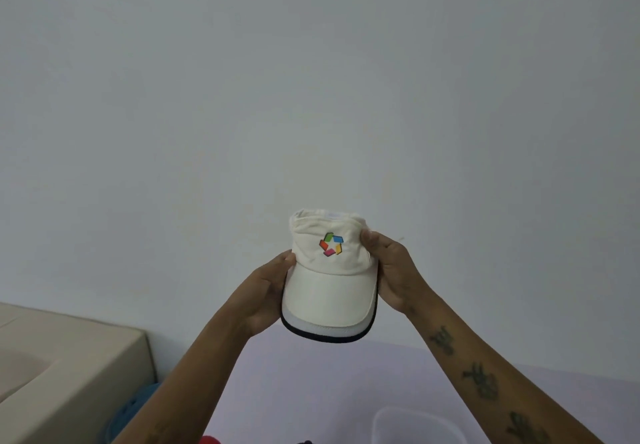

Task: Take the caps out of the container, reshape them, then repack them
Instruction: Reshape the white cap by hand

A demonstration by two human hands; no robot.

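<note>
Far left, a beige cushioned seat sits low against the pale wall, with something blue tucked at its foot. Moving in, your left hand grips the left side of the cream cap, thumb over the brim edge, and you've got it lifted in front of the wall, brim toward you, colourful logo facing up. Your right hand clasps the other side, thumb on the crown. Below right, a clear container rests on the lilac surface, blurred, partly behind your right forearm.
</note>
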